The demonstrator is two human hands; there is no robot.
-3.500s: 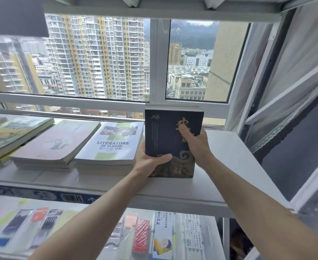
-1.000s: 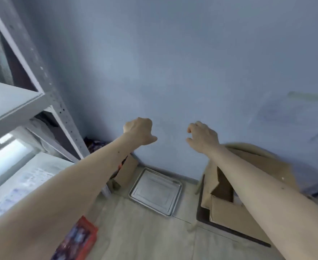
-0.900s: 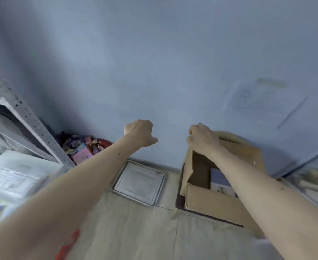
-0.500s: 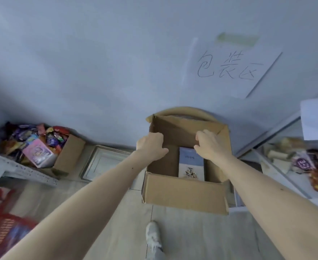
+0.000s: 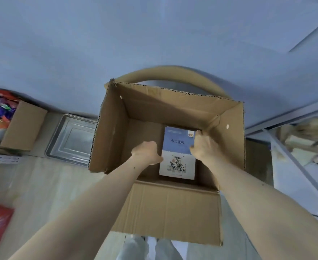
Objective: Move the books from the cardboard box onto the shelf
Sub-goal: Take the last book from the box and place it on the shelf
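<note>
Blue wall [image 5: 79, 53] fills the top, pale floor [image 5: 47, 184] below. One open cardboard box [image 5: 165, 209] sits on the floor against the wall, flaps up, so reaching straight down works. A second, smaller cardboard box [image 5: 23, 126] at far left holds colourful packets; one metal tray [image 5: 73, 137] lies flat between the two boxes. Part of a white rack [image 5: 295, 162] shows at right; can't tell if that is the target shelf. Two bare forearms go down into the big box. One book [image 5: 178, 162] visible inside, blue-and-white cover, flat on the box bottom toward the right wall; whether more lie under it can't be told. Left hand [image 5: 147, 153] sits at the book's left edge, fingers curled under and out of sight, probably hooking the edge, grip can't be confirmed. Right hand [image 5: 204, 145] covers the top right corner, fingers spread narrow over the cover, touching but not yet clamped. Looks like a two-sided pinch is being set up to lift it level.
</note>
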